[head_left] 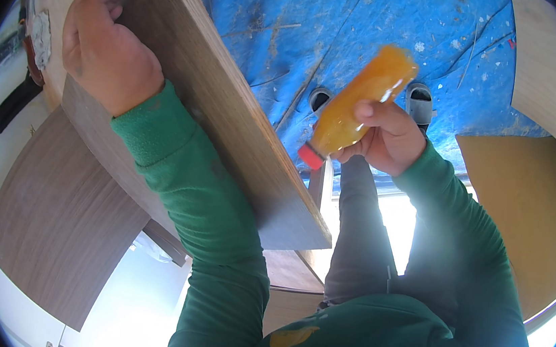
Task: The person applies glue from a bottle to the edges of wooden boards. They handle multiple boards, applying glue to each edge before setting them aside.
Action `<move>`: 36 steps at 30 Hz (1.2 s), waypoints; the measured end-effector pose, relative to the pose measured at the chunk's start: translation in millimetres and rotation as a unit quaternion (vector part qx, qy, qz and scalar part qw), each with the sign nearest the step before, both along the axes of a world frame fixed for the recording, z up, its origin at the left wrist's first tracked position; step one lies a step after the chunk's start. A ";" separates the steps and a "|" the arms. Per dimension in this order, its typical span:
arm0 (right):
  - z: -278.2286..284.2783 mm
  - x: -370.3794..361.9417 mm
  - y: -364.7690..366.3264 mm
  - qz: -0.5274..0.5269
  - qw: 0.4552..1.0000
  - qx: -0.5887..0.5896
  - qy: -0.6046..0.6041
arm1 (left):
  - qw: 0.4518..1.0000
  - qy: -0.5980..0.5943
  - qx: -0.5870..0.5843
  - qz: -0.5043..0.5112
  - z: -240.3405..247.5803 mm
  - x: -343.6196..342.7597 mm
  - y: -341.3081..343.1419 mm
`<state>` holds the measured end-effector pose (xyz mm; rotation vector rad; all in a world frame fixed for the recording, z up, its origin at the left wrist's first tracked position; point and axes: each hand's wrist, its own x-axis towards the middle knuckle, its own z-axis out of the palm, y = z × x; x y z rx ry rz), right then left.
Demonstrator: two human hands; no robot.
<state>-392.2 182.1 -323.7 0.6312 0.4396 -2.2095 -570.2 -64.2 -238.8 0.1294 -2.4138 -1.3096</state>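
My right hand (393,138) is wrapped round a bottle of orange-yellow liquid (360,97) with a red cap. The bottle tilts, its cap low and to the left, its base up and to the right; the base is a little blurred. On the left, my left hand (111,47) is over a brown wood-grain panel (229,121) with a pale raw edge. Its fingers are loosely bent and apart, with nothing visible in them. The left forearm lies along the panel's face; whether it touches cannot be told.
A stained blue sheet (273,24) covers the floor at the far side. A curved-looking wood-grain board (64,212) is at the lower left, near a black-handled tool (14,108). Tan board (519,199) stands at the right. Two dark shoes (419,104) show beyond my legs.
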 end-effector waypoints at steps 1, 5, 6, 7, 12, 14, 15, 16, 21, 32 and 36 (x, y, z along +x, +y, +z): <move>2.5 2.1 -0.8 -0.041 0.999 -0.008 -0.009 | 1.000 0.001 0.004 -0.001 -1.1 -0.3 -1.1; 20.1 -0.7 -9.5 -0.102 0.993 0.032 0.043 | 1.000 0.003 0.028 0.005 -4.0 -2.2 -4.0; 22.3 -0.5 -12.1 -0.104 0.992 0.050 0.054 | 0.999 0.002 0.036 0.008 -4.1 -2.5 -3.6; 24.3 0.2 -14.2 -0.105 0.990 0.068 0.064 | 0.999 0.001 0.036 0.007 -4.5 -2.9 -4.1; 27.6 5.8 -15.7 -0.070 0.929 0.244 0.268 | 0.999 0.007 0.039 0.007 -6.8 -8.5 -3.1; 31.3 8.8 -11.5 -0.030 0.890 0.309 0.334 | 0.999 0.007 0.031 0.006 -6.2 -8.2 -2.2; 33.0 10.5 -9.9 -0.034 0.891 0.303 0.337 | 1.000 0.007 0.028 0.004 -6.0 -8.7 -1.3; 33.8 9.8 -10.3 -0.035 0.892 0.305 0.333 | 0.999 0.009 0.032 0.003 -6.1 -9.2 -0.7; 27.1 -23.5 -16.3 -0.026 0.846 0.351 0.400 | 0.999 0.011 0.039 0.008 -5.7 -8.8 1.0; 27.4 -19.7 -14.7 -0.062 0.869 0.302 0.387 | 1.000 0.018 0.026 -0.003 -6.0 -8.3 0.5; 39.7 -49.2 -19.4 -0.032 0.881 0.310 0.355 | 0.999 0.017 0.034 0.002 -6.0 -7.7 0.6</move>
